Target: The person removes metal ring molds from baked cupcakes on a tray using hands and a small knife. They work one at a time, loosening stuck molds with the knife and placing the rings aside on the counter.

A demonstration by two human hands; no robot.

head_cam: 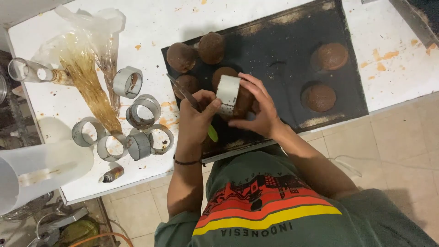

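Observation:
My left hand [196, 116] grips a thin knife [183, 91] with a green handle, its blade pointing up and to the left over the tray. My right hand [258, 107] holds a white metal ring mould [227, 93] with a brown cake inside it, tilted just above the dark baking tray [283, 59]. Both hands meet at the tray's near left part. Unmoulded round brown cakes lie on the tray: two at the far left [181, 56] [211, 47] and two on the right [330, 56] [318, 97]. Another cake [187, 83] sits partly behind the knife.
Several empty metal rings [142, 110] lie on the white table [393, 68] left of the tray. A sticky, amber-smeared plastic bag [87, 68], a glass [27, 71], a white jug [36, 171] and a small brown bottle [112, 174] are further left. Tiled floor is below.

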